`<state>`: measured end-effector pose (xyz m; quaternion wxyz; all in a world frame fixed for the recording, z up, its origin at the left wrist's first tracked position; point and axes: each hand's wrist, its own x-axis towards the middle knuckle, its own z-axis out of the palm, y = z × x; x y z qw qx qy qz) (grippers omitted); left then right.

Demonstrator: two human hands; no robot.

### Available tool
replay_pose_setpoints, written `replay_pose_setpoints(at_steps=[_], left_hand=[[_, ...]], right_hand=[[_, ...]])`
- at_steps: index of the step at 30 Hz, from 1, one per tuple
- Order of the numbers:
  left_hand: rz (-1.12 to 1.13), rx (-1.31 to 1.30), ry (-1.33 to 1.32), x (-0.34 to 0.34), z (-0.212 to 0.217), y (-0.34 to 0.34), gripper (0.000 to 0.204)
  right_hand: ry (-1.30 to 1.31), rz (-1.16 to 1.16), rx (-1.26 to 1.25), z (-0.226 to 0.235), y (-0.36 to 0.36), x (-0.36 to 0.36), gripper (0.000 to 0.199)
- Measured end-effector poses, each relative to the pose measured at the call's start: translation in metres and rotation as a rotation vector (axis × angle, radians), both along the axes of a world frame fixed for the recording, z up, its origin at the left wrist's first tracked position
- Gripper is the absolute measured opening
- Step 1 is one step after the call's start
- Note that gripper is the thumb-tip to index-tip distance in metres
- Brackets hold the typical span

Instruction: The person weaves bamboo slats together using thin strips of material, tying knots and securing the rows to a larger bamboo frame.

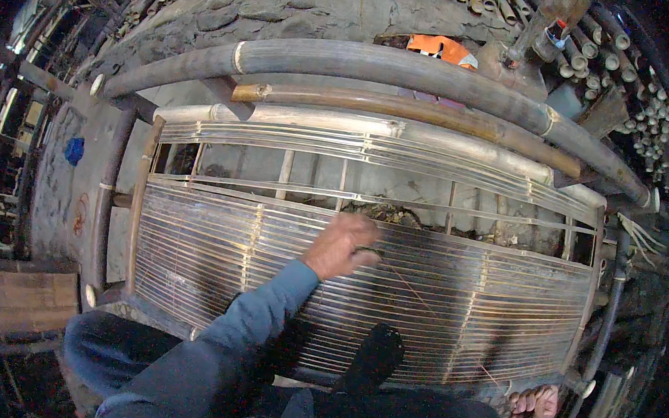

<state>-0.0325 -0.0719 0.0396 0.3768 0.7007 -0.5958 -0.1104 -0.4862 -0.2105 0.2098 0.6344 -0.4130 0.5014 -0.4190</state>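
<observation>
My left hand (345, 246), in a blue-grey sleeve, is over the middle of a bamboo slat seat (187, 252). Its fingers are bent and pressed together, slightly blurred. From them a thin reddish strand (414, 296) slants down to the right across the slats, fading in places, toward my right hand (533, 413). That hand is a closed fist, palm up, by the seat's front right corner. The strand's ends are hidden in my fingers. Pale bindings (251, 237) cross the narrow slats. A dark-socked foot (376, 356) rests on the slats between my hands.
Behind the slats are a gap and a bamboo backrest with a thick dark top pole (379, 63). Stacked bamboo poles (595, 53) lie at the far right. An orange bag-like thing (441, 50) lies beyond the backrest. Pale loose strips (641, 238) stick out at the right.
</observation>
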Motion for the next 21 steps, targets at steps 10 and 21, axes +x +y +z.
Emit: replay_pose_setpoints(at_steps=[10, 21], left_hand=[[0.079, 0.335, 0.123, -0.04, -0.004, 0.031, 0.032], [0.279, 0.625, 0.3, 0.217, -0.043, 0.043, 0.028]], right_hand=[[0.126, 0.073, 0.112, -0.021, -0.059, 0.029, 0.021], [0.27, 0.821, -0.07, -0.053, -0.041, 0.216, 0.019]])
